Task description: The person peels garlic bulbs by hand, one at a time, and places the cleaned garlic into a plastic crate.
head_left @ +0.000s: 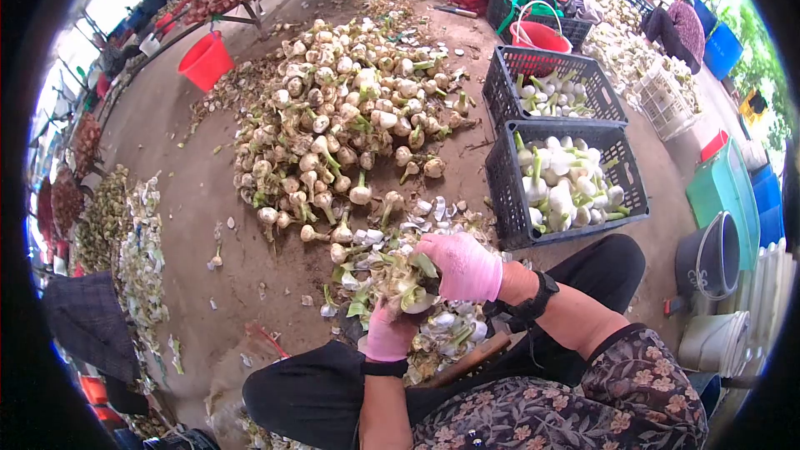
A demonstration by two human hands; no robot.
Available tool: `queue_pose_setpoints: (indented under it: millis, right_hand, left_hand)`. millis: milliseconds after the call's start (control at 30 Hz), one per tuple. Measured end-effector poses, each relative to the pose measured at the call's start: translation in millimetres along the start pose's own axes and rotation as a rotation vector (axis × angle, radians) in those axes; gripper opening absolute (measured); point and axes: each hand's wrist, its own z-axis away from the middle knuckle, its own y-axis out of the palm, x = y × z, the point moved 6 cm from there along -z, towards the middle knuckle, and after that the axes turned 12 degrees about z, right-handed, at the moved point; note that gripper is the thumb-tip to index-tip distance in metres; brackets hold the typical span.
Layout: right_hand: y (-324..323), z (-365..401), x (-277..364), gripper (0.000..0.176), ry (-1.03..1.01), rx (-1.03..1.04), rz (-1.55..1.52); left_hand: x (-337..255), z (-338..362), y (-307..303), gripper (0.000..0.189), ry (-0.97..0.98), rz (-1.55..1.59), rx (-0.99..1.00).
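Note:
Both hands wear pink gloves and meet over a heap of peelings between my knees. My left hand [388,335] is closed around a garlic bulb [414,298], whose outer layers hang loose. From the right, my right hand [462,267] bends its fingers over a greenish leaf [426,265] at the top of that bulb. A dark patch under the right fingers is too shaded to make out. White peeled skins [454,325] lie below and around the hands. Just beyond is a large pile of untrimmed garlic [325,117] with roots and stems.
Two black crates [508,192] of cleaned white garlic stand at the right. A red bucket [206,61] stands beyond the pile, another [542,36] behind the crates. Grey and white buckets [708,346] are near my right side. Another person [679,29] sits at the far right.

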Motion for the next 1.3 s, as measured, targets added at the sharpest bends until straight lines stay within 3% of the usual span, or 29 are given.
queue_pose_setpoints:
  millis: [67, 167, 233, 267, 367, 433, 533, 567, 633, 700, 767, 833, 1000, 1100, 1167, 1233, 1300]
  right_hand:
    - [0.6, -3.8, -3.3, 0.042, -0.004, -0.032, -0.046]
    - [17.2, -8.5, -19.8, 0.041, 0.082, 0.077, -0.056]
    - [40.6, -12.0, -38.8, 0.04, 0.152, 0.118, -0.05]
    - [39.0, -13.1, -36.6, 0.041, 0.191, 0.201, 0.003]
    - [69.2, -9.3, -60.5, 0.041, 0.224, 0.137, -0.021]
    - [92.6, -0.7, -83.6, 0.041, 0.313, 0.243, 0.07]
    - [106.7, 23.7, -112.6, 0.043, 0.454, 0.319, 0.133]
    - [100.7, 29.2, -113.0, 0.045, 0.439, 0.37, 0.215]
    - [94.5, 33.2, -110.5, 0.047, 0.422, 0.431, 0.301]
    - [60.4, 23.0, -100.5, 0.051, 0.408, 0.06, 0.213]
    - [35.3, 23.2, -83.6, 0.05, 0.44, 0.021, 0.135]
    - [5.7, 23.9, -56.7, 0.054, 0.325, -0.193, -0.044]
    - [-9.0, 35.2, -5.1, 0.064, 0.135, -0.237, -0.308]
    - [2.1, 35.7, 17.1, 0.064, 0.135, -0.237, -0.281]
    - [8.1, 36.1, 21.0, 0.055, 0.169, -0.279, -0.249]
    - [17.4, 35.8, 17.3, 0.049, 0.215, -0.265, -0.256]
    - [11.2, 34.8, 20.0, 0.049, 0.243, -0.296, -0.229]
  left_hand:
    - [6.4, 0.5, 2.8, 0.065, -0.037, 0.029, 0.001]
    - [18.6, 2.4, 10.0, 0.062, -0.098, 0.067, 0.161]
    - [26.8, -1.2, -24.1, 0.063, -0.235, -0.026, -0.057]
    - [27.9, -4.0, -26.7, 0.063, -0.281, -0.028, -0.017]
    - [38.9, -1.8, -36.4, 0.061, -0.298, 0.118, -0.071]
    - [34.7, 6.8, -20.7, 0.059, -0.261, 0.03, -0.097]
    - [29.9, 11.0, -12.4, 0.062, -0.257, 0.135, 0.157]
    - [27.4, 10.1, -9.4, 0.062, -0.251, 0.137, 0.159]
    - [17.4, 5.8, -8.9, 0.062, -0.095, -0.159, 0.055]
    - [17.9, -0.5, -10.0, 0.059, -0.074, -0.076, 0.016]
    - [16.1, -7.8, -11.9, 0.053, -0.031, 0.074, -0.062]
    - [13.6, -10.7, -5.3, 0.049, -0.042, 0.163, -0.072]
    - [7.4, -11.1, 3.4, 0.042, 0.005, 0.312, -0.059]
    - [12.2, -12.2, -4.6, 0.043, -0.028, 0.32, -0.022]
    - [15.9, -10.9, -17.1, 0.043, 0.009, 0.115, -0.056]
    - [20.3, -12.2, -18.2, 0.042, 0.0, 0.224, -0.074]
    - [16.8, -13.0, -16.6, 0.041, 0.055, 0.113, -0.083]
